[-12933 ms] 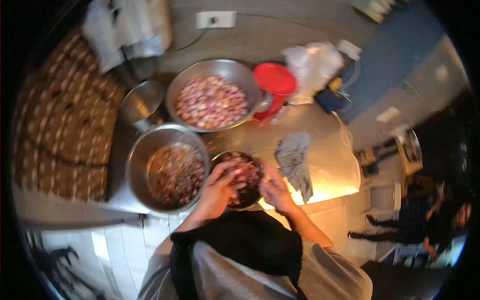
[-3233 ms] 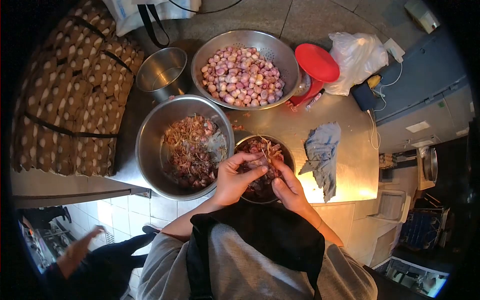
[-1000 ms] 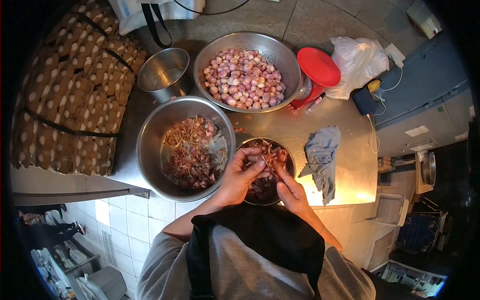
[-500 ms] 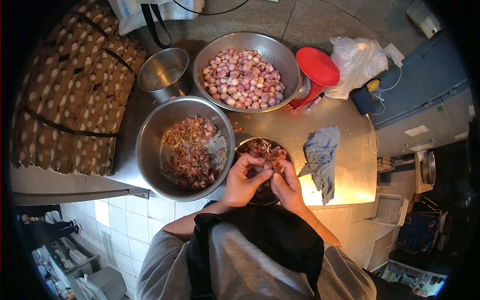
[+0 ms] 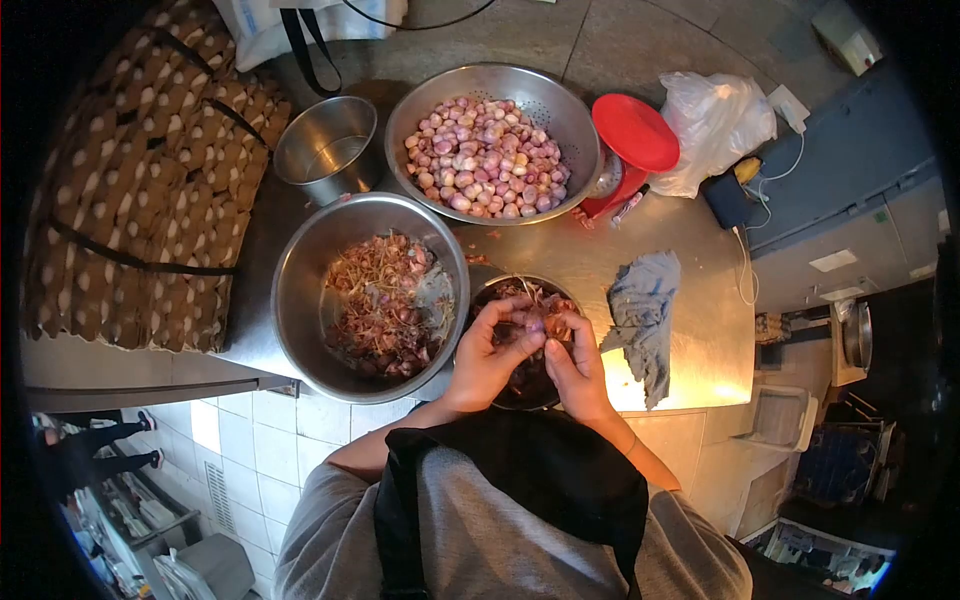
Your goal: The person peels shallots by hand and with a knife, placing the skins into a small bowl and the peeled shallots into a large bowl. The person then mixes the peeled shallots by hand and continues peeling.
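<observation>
Over a small metal bowl (image 5: 548, 402), my two hands meet around a small purple shallot (image 5: 535, 325). Thumb and fingers of my left hand (image 5: 490, 358) pinch it from the left. My right hand (image 5: 577, 372) is closed against its right side, with the fingertips partly hidden. Reddish-brown unpeeled shallots and loose skins fill the small bowl below. To the left, a large steel bowl (image 5: 290, 335) holds dry skins, roots and shallots. Behind it, a steel colander (image 5: 575, 112) is heaped with peeled pink shallots (image 5: 485, 160).
An empty metal pot (image 5: 328, 150) stands behind the large bowl. A red-topped scale (image 5: 635, 135), white plastic bag (image 5: 715, 130) and grey-blue rag (image 5: 645, 310) lie to the right. Stacked egg trays (image 5: 150, 190) rise at left. Another person's legs (image 5: 115, 450) show at lower left.
My fingers have parted slightly and turned, and the purple shallot now shows between them. At lower left, the other person's legs have moved apart.
</observation>
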Demonstrator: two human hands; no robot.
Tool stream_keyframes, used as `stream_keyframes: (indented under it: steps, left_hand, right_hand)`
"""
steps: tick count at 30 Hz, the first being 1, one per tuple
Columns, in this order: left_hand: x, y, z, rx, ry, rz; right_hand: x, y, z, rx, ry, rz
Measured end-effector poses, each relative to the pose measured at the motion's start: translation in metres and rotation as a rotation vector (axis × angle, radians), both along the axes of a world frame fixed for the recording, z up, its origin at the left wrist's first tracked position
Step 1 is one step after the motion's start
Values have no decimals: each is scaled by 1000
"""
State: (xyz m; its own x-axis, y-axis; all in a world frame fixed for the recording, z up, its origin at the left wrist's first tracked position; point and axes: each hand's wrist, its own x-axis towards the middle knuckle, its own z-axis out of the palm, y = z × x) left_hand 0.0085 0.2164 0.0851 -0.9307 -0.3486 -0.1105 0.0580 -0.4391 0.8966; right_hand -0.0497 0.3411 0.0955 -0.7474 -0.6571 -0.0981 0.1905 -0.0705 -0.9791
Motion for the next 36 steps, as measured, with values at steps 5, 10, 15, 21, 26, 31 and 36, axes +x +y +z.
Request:
stream_keyframes:
  steps: [5,10,15,21,26,31,36]
  left_hand:
    - [-3,-7,8,-98,-4,-13]
    - [-1,-9,8,1,15,-68]
    - [4,-16,17,248,-37,-155]
    - [1,-14,14,372,37,-84]
    - [2,-13,13,248,11,-52]
    - [2,-12,9,118,52,5]
    - [1,-10,15,105,70,13]
  right_hand:
    - [-10,11,6,-109,-263,118]
    - [-22,16,12,-111,-376,81]
    - [-26,22,7,-15,-316,36]
    - [-11,23,14,-1,-123,170]
    - [4,17,16,18,-16,162]
    - [-1,17,14,263,491,116]
    - [-1,20,9,68,76,104]
